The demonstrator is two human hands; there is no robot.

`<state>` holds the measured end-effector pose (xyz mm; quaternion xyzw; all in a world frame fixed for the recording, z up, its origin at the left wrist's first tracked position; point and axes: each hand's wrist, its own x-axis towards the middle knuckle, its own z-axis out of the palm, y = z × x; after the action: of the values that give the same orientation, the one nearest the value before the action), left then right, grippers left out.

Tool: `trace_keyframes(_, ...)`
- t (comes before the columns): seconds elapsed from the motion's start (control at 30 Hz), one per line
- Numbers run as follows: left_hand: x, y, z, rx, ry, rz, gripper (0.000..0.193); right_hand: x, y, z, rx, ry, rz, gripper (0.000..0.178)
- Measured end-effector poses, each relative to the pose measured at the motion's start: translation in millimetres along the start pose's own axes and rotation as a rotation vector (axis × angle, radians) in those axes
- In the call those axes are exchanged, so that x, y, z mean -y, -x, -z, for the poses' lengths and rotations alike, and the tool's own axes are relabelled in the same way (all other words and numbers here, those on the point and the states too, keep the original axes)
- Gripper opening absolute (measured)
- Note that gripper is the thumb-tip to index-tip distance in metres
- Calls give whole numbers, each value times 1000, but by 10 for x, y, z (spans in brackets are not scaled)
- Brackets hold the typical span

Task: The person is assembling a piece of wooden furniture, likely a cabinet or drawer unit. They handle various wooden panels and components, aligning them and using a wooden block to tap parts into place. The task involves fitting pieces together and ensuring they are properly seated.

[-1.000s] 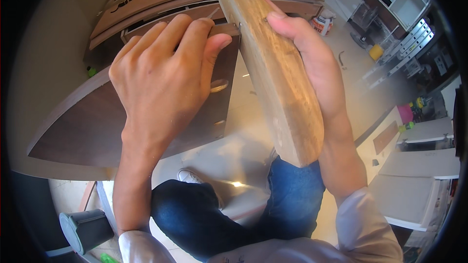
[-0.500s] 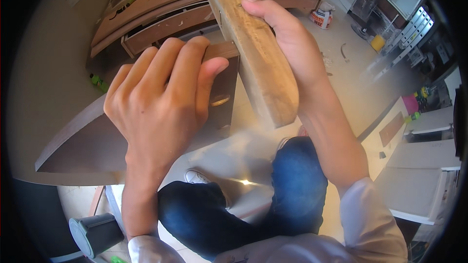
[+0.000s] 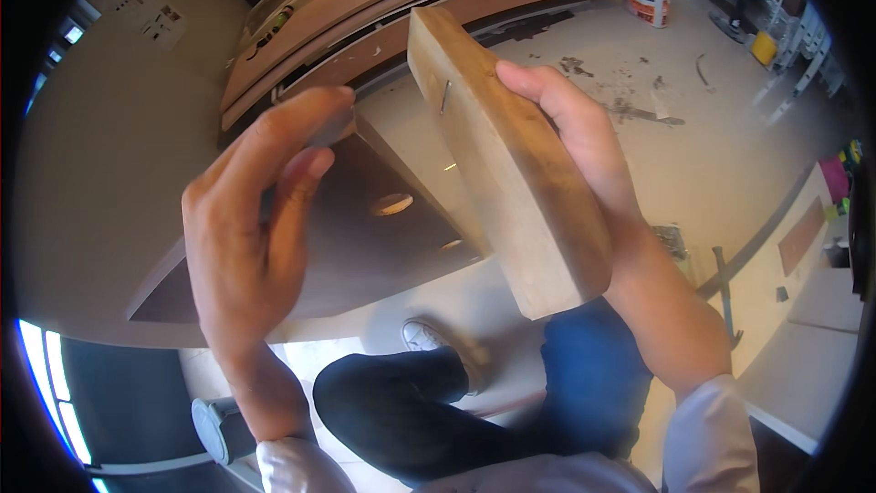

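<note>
In my right hand is a wooden hand plane, gripped from its right side with the thumb across the upper part. It is raised and tilted, with a narrow slit and a thin strip of metal showing on its pale face. To its left, my left hand curves over the top end of a dark brown board. Finger and thumb stand apart there; whether they touch the board I cannot tell. A pale curled shaving shows against the board's face. The plane appears apart from the board.
Long brown boards lie stacked at the back. A hammer-like tool is on the floor at right, near a white panel. A bag stands far right. Shavings litter the floor. A grey bin is at lower left.
The plane has come off the board's edge and moved right and nearer, its slitted face turned more into view. My left hand has shifted left, its fingers lifting away from the plane.
</note>
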<state>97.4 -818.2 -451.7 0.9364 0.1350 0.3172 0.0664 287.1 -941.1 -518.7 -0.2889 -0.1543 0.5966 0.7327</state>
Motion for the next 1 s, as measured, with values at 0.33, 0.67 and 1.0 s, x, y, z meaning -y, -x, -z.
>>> trace_keyframes(0.33, 115, -313, 179, 331, 37, -35, 30, -112, -75, 311, 207, -74, 311, 52)
trace_keyframes(0.67, 300, -361, 95, 264, 168, 138, 46, 252, -37, 405, 243, 51, -139, 69)
trace_keyframes(1.0, 466, -258, -39, 48, -174, -331, 99, 465, 142, 235, 278, 151, -160, 65)
